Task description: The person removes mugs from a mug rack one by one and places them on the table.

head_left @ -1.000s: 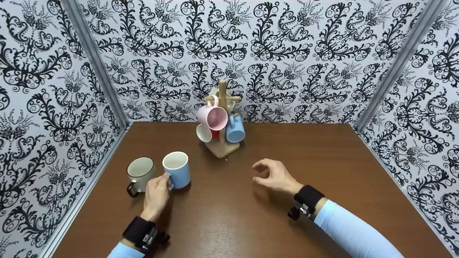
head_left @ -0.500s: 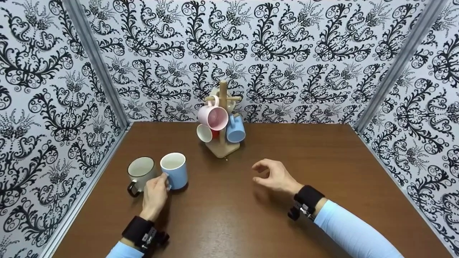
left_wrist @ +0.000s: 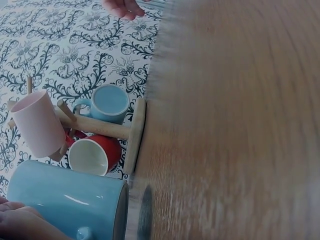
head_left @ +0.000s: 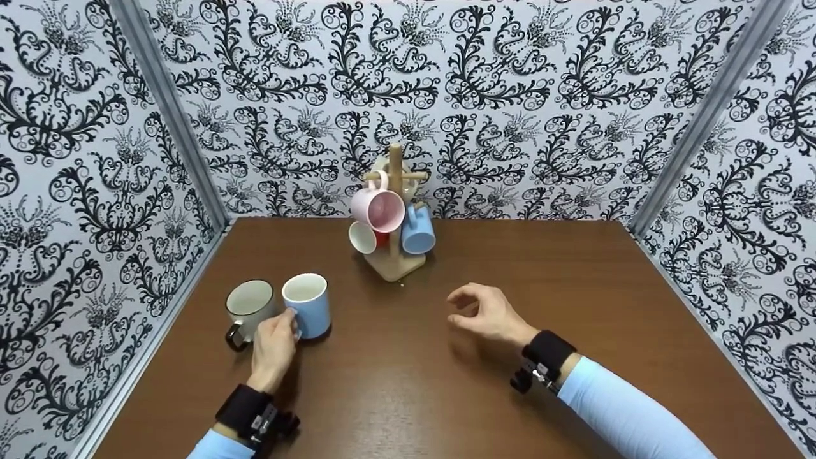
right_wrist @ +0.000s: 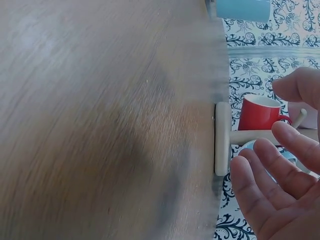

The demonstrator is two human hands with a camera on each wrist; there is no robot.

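My left hand point(head_left: 275, 347) pinches the handle of a light blue mug point(head_left: 308, 308) with a white inside. The mug is upright; in the left wrist view its base is right at the tabletop, with a dark shadow beside it. Just left of it stands a whitish mug point(head_left: 249, 305) with a black rim and black handle, partly behind my left hand. My right hand point(head_left: 491, 313) is held over the right half of the table, fingers loosely curved and nothing in them. In the right wrist view the fingers point(right_wrist: 287, 180) overlap the mug rack.
A wooden mug rack point(head_left: 390, 268) stands at the back middle. On it hang a pink mug point(head_left: 377, 207), a red mug point(right_wrist: 258, 113) with white inside, another blue mug point(head_left: 419, 233), and a pale one behind. Patterned walls enclose the brown table point(head_left: 408, 389) on three sides.
The light blue mug, in my left hand, has shifted slightly left and toward me, closer to the black-rimmed mug. My right hand stays in place.
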